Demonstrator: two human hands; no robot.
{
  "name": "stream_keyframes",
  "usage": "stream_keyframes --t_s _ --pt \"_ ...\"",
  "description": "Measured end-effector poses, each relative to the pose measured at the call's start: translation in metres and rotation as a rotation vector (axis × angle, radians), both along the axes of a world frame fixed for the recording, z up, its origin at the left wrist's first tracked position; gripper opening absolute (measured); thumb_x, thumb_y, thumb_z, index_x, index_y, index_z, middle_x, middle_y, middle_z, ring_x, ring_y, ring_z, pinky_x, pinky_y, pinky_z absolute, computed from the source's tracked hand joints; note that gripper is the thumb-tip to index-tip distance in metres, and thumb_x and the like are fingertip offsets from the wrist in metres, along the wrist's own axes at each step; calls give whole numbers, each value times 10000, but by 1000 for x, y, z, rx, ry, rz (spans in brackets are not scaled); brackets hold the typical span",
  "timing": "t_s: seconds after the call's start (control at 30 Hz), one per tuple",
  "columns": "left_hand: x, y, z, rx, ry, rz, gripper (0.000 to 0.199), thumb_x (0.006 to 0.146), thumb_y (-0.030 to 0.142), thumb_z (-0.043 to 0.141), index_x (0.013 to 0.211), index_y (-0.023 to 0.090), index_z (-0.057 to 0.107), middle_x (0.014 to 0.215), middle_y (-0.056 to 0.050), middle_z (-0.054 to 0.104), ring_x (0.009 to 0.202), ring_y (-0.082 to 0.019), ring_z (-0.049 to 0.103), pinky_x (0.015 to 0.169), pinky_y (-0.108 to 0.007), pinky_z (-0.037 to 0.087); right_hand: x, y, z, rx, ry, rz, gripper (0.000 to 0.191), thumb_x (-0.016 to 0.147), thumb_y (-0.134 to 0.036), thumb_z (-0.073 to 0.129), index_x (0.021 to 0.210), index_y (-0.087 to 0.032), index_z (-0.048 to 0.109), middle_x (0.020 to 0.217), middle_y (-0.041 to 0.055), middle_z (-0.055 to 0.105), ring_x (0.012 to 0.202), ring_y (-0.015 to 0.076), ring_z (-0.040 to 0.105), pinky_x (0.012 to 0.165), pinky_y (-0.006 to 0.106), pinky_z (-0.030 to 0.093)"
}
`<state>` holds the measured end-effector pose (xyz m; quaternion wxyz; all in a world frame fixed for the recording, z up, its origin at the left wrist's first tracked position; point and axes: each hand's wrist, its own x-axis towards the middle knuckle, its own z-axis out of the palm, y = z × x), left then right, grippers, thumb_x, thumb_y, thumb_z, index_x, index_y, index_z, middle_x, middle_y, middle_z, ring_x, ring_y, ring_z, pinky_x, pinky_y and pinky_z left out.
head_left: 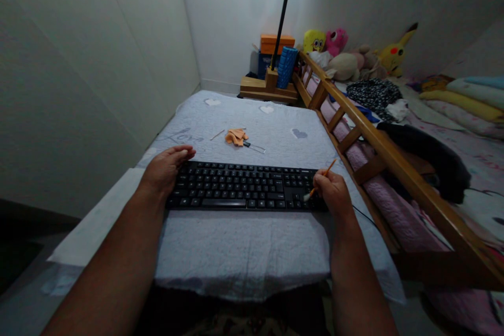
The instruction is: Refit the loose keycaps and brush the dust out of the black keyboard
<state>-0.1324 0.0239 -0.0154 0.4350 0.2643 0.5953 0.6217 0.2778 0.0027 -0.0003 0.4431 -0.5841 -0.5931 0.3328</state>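
Observation:
A black keyboard (244, 184) lies flat across the cloth-covered table. My right hand (332, 189) is closed on a thin orange-handled brush (329, 167), whose pale bristles point down at the keys near the keyboard's right end. At the left end, my left hand (165, 168) rests against the keyboard's edge, its fingers together and pointing to the right. Beyond the keyboard lie a crumpled orange cloth (236, 137), a wire tool with a dark handle (256, 148) and a thin stick (217, 135).
The table has a pale quilted cover (244, 252). A wooden bed rail (366, 121) runs along its right side. Behind stand a black pole (284, 8), a blue roller (286, 67) and an orange box (276, 43). A cable runs off to the keyboard's right.

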Motion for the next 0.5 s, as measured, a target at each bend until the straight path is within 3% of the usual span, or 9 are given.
stream_keyframes --t_s 0.23,0.5 --pt "1 1 1 2 9 11 104 676 153 694 776 163 718 826 -53 723 865 -175 695 839 -273 535 -4 -4 5 -74 174 86 242 716 -368 562 532 -223 500 444 -46 391 403 105 348 392 237 263" --pt "2 -1 3 -8 23 9 99 679 150 683 772 167 713 831 -59 725 892 -186 698 845 -285 543 -5 1 2 37 248 24 225 774 -412 597 672 -211 603 490 -37 468 456 123 426 447 246 330"
